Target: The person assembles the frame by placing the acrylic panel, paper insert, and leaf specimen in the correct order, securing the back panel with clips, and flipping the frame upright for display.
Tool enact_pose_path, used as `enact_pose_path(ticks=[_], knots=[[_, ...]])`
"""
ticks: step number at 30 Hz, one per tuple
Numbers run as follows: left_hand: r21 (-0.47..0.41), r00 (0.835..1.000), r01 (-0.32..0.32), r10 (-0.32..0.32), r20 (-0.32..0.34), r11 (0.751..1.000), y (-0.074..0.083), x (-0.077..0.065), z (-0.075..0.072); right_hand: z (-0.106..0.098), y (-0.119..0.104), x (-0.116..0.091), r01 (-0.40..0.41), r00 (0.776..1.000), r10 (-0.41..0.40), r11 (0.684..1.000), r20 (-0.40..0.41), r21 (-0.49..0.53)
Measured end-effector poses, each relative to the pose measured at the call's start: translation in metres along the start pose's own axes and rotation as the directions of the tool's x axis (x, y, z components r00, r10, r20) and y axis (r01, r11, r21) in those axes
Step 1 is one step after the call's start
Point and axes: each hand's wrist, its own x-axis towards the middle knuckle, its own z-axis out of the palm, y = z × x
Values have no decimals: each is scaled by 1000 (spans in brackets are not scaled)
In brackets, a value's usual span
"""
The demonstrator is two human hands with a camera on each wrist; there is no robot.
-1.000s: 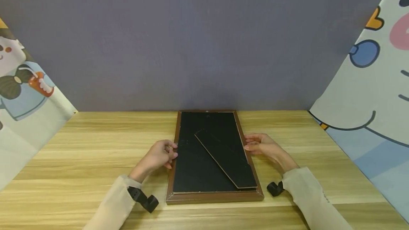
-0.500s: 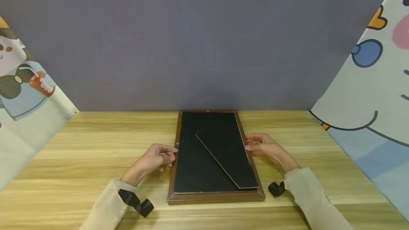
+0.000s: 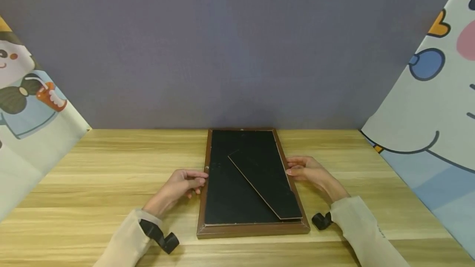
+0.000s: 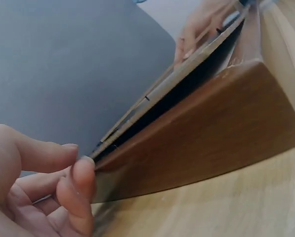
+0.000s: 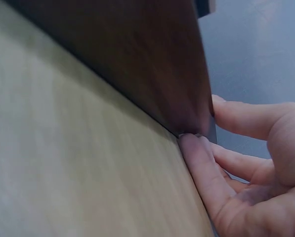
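A brown picture frame (image 3: 254, 230) lies back side up on the table, with a black backboard (image 3: 226, 201). Slanting across that board is a black easel leg (image 3: 265, 184). My left hand (image 3: 182, 186) holds the frame's left side, its index fingertip on the rim and its thumb close by. Seen from the left wrist, a dark gap (image 4: 187, 86) runs between a board edge and the frame's rim. Opposite, my right hand (image 3: 308, 171) grips the right side, thumb at the top edge and fingers (image 5: 199, 153) low against the side wall.
A grey partition (image 3: 237, 52) stands directly behind the frame's far end. Cartoon-printed panels flank the wooden table (image 3: 130, 155), one on the left (image 3: 33, 98) and one on the right (image 3: 426, 106). Each wrist wears a small black camera.
My left hand has shifted slightly down the frame's left side, its index finger now straighter onto the rim. My right hand keeps its place, and the frame has hardly moved.
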Motion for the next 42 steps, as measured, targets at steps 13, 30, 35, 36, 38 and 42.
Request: enact_pose_path(ticks=[13, 30, 35, 36, 38, 42], knots=[[-81, 997, 13, -19, -76, 997, -4, 1, 3, 1, -2, 1, -8, 1000, 8, 1000, 2, -5], [189, 963, -14, 65, -263, 982, 0, 5, 23, 1, 0, 0, -7, 1000, 7, 1000, 4, 13], [204, 947, -2, 67, -314, 979, 5, 3, 28, 1, 3, 0, -7, 1000, 7, 1000, -2, 16], [192, 946, 7, 55, -320, 981, 7, 2, 28, 1, 3, 0, -9, 1000, 9, 1000, -3, 18], [152, 951, 24, 24, -309, 988, 11, 0, 28, 1, 3, 0, -8, 1000, 8, 1000, 4, 14], [14, 976, 77, -72, -207, 997, 18, -2, 25, -1, 1, 0, -7, 1000, 7, 1000, 1, 17]])
